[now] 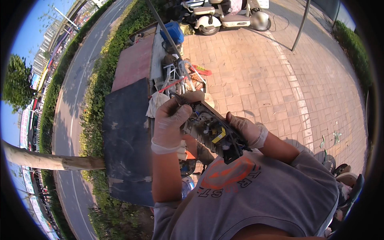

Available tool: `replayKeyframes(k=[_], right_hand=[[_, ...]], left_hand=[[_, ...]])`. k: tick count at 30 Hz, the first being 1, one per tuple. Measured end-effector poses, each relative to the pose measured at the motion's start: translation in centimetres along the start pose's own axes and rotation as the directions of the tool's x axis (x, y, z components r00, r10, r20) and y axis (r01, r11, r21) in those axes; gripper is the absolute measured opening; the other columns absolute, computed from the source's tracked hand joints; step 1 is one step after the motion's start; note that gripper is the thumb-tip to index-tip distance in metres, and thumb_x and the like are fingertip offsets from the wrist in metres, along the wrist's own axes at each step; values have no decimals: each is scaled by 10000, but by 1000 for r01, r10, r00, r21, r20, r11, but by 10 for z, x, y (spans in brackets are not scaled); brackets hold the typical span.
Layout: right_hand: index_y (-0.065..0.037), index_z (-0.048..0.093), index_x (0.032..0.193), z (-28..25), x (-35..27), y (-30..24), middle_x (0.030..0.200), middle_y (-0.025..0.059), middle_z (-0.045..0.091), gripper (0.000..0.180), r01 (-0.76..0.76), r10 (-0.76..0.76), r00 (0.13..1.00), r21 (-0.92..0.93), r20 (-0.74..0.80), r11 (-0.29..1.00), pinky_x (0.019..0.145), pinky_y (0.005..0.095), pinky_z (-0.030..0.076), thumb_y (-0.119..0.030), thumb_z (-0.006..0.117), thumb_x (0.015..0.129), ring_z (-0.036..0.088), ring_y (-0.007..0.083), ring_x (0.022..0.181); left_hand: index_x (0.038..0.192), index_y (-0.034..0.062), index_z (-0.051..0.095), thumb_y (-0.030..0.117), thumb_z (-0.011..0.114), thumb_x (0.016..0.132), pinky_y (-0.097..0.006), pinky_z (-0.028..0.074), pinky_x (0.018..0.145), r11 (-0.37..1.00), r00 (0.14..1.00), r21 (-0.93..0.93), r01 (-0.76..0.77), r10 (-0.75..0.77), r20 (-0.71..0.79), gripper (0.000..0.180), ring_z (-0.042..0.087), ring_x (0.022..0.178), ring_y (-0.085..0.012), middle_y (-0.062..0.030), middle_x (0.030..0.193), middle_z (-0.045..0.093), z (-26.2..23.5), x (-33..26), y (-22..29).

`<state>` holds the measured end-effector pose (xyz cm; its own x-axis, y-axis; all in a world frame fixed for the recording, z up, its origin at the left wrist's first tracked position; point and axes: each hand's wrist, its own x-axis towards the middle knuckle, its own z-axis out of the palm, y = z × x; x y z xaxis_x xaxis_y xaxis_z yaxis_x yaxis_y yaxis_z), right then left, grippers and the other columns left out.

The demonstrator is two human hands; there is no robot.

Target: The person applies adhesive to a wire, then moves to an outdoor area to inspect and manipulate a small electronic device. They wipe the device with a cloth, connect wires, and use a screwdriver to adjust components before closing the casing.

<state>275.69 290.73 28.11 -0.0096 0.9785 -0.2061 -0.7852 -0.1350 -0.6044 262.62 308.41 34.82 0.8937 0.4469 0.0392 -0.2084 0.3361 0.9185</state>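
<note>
You can't see your right hand's (247,130) fingertips: the circuit board (214,130) hides them. Your left hand (172,120) covers the board's upper corner. The board's small parts are too blurred to identify. The scooter (224,16) is cut off by the top edge.

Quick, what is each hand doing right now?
Left hand: closed on the top end of the open circuit board.
Right hand: closed on the board's far side.
</note>
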Motion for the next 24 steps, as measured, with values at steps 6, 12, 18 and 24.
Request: replayKeyframes(k=[6,12,18,24], right_hand=[[3,469,1324,2,-4,-2,1201,112,612,596,79,-75,997,-211,28,974,908,289,498,-479,337,1001,608,155,1064],[-26,495,1315,1,-4,-4,1178,82,624,573,32,-47,998,-298,-41,954,871,246,490,-484,380,988,598,117,1026],[-4,481,1311,-3,3,-2,1177,107,625,593,66,-70,997,-146,-26,987,885,266,508,-488,387,983,612,141,1048],[-8,467,1324,-1,3,-9,1209,106,607,561,0,-1,1000,-85,-9,996,906,285,501,-454,358,1002,603,143,1064]], left_hand=[[1056,-64,647,201,692,855,-380,483,936,994,998,102,-32,38,-59,336,611,1059,-260,-173,1131,637,-5,3,-2],[1032,-53,664,203,697,847,-389,477,945,998,997,40,56,-54,-46,318,605,1073,-270,-175,1162,626,-5,6,0],[1042,-49,663,182,697,842,-410,488,951,998,998,-25,54,-54,19,307,606,1092,-265,-196,1227,598,-10,10,-2],[1035,-59,662,124,702,821,-392,448,990,996,997,85,21,-14,-81,285,590,1114,-261,-188,1236,594,-8,11,-8]])
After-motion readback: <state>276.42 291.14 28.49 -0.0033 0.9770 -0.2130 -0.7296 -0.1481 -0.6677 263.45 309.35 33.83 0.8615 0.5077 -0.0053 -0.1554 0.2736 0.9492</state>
